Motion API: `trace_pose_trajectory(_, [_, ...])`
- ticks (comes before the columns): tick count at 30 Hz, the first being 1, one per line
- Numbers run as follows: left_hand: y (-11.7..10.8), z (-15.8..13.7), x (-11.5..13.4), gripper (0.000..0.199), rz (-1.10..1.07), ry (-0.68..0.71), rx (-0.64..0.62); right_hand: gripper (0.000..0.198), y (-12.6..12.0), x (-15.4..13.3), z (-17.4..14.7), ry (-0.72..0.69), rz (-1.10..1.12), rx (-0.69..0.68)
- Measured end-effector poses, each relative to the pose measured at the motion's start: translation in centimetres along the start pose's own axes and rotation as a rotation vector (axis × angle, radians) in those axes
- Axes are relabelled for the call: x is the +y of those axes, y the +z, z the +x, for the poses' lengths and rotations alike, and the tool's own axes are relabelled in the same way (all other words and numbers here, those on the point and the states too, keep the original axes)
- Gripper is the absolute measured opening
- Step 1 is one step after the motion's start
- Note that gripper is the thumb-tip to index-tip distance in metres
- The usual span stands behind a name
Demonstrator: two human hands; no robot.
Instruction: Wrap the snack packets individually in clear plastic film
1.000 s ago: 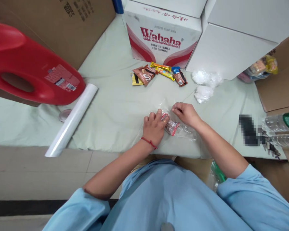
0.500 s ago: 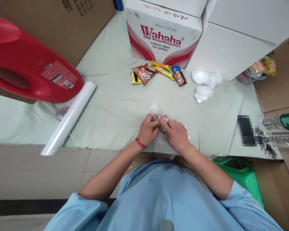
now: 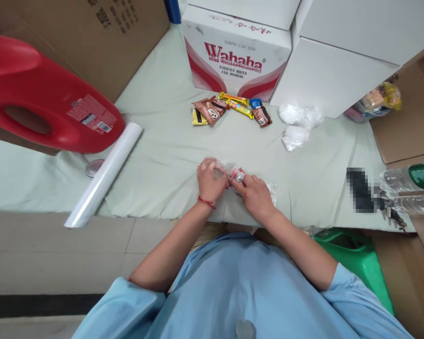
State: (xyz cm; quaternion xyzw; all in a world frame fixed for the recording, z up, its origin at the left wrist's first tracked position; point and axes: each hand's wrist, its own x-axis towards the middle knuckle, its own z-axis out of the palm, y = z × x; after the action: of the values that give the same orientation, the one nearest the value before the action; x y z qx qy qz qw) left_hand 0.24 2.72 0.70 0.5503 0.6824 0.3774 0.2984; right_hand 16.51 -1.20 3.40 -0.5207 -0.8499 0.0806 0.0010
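Close to the table's front edge lies a small red-and-silver wrapped packet (image 3: 237, 174) in crinkled clear plastic film (image 3: 229, 165). My left hand (image 3: 212, 181), with a red cord on the wrist, is closed on the film at the packet's left side. My right hand (image 3: 257, 195) has its fingers closed on the packet from the right, the index finger reaching toward the left hand. More loose film shows beside the right hand. The fingers and folded film hide part of the packet.
Several snack packets (image 3: 212, 110) lie before a Wahaha carton (image 3: 233, 61). Crumpled clear plastic (image 3: 295, 137) sits right of them. On the left are a white roll (image 3: 104, 174) and a red jug (image 3: 92, 113); bottles (image 3: 403, 181) and keys (image 3: 392, 214) are at the right.
My left hand has moved slightly left and up, drawing the film away from the packet. More of the packet's red and silver surface shows. My right hand has barely moved.
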Motion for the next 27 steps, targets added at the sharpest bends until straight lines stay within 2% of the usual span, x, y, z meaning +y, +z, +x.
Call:
trace_pose_trajectory(3, [-0.1, -1.6, 0.9, 0.009, -0.316, 0.077, -0.07, 0.045, 0.3, 0.4, 0.0, -0.02, 0.036, 0.012])
trace_pose_trajectory(5, [-0.1, -3.1, 1.8, 0.005, -0.374, 0.179, -0.12, 0.041, 0.5, 0.7, 0.0, -0.012, 0.074, 0.033])
trace_pose_trajectory(7, [0.0, -4.4, 2.4, 0.009, -0.314, 0.298, -0.173, 0.038, 0.4, 0.9, -0.3, -0.007, 0.133, 0.051])
trace_pose_trajectory(11, [0.2, -5.4, 1.9, 0.038, -0.126, 0.428, -0.233, 0.038, -0.2, 1.3, -2.4, -0.075, 0.222, 0.042])
trace_pose_trajectory(16, [0.8, -6.0, 0.2, 0.036, 0.232, 0.689, -0.262, 0.045, -0.2, 2.1, -7.4, -0.163, 0.316, 0.058])
trace_pose_trajectory(20, [1.3, -7.4, -0.5, 0.044, 0.406, 0.74, -0.199, 0.034, -1.0, 3.4, -11.1, -0.164, 0.51, -0.049])
trace_pose_trajectory(22, [1.4, -7.9, -0.7, 0.049, 0.45, 0.753, -0.164, 0.032, -2.0, 4.4, -11.7, -0.029, 0.631, 0.003])
trace_pose_trajectory(23, [1.5, -8.1, -0.8, 0.051, 0.464, 0.762, -0.152, 0.032, -2.3, 4.9, -11.5, 0.089, 0.652, 0.091])
trace_pose_trajectory(25, [1.5, -8.3, -1.0, 0.051, 0.476, 0.779, -0.144, 0.034, -2.6, 6.0, -10.2, 0.339, 0.578, 0.311])
trace_pose_trajectory(27, [1.6, -8.3, -1.0, 0.052, 0.474, 0.782, -0.147, 0.044, -1.9, 6.8, -8.3, 0.468, 0.449, 0.418])
